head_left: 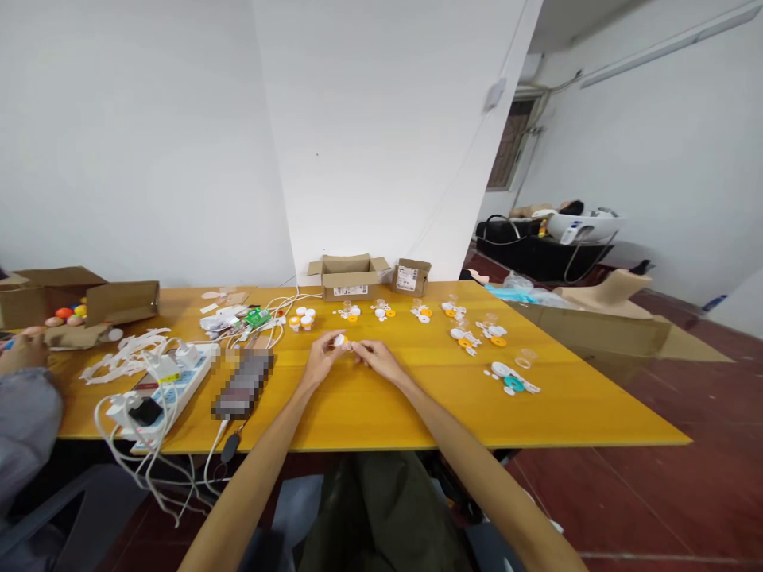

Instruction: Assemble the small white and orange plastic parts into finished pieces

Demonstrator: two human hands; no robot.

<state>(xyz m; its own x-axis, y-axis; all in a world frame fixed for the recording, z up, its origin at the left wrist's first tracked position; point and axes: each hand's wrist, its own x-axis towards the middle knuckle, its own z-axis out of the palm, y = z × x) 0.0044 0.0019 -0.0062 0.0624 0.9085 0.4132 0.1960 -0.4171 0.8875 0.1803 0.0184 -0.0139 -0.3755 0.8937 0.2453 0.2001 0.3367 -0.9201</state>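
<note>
Table (369, 421), yellow-topped, comes first. Over it my left hand (320, 357) pinches a small white-and-orange piece (340, 340); my right hand (378, 359) is just beside it (whether those fingers hold anything, I cannot tell). Farther off stand similar pieces (307, 322), then an open cardboard box (332, 284) before the white wall (369, 159).

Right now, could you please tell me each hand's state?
Left hand: closed on a white-and-orange part.
Right hand: close beside it; whether it holds anything cannot be told.

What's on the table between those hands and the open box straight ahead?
The head view shows a small pile of white, orange and clear parts.
</note>
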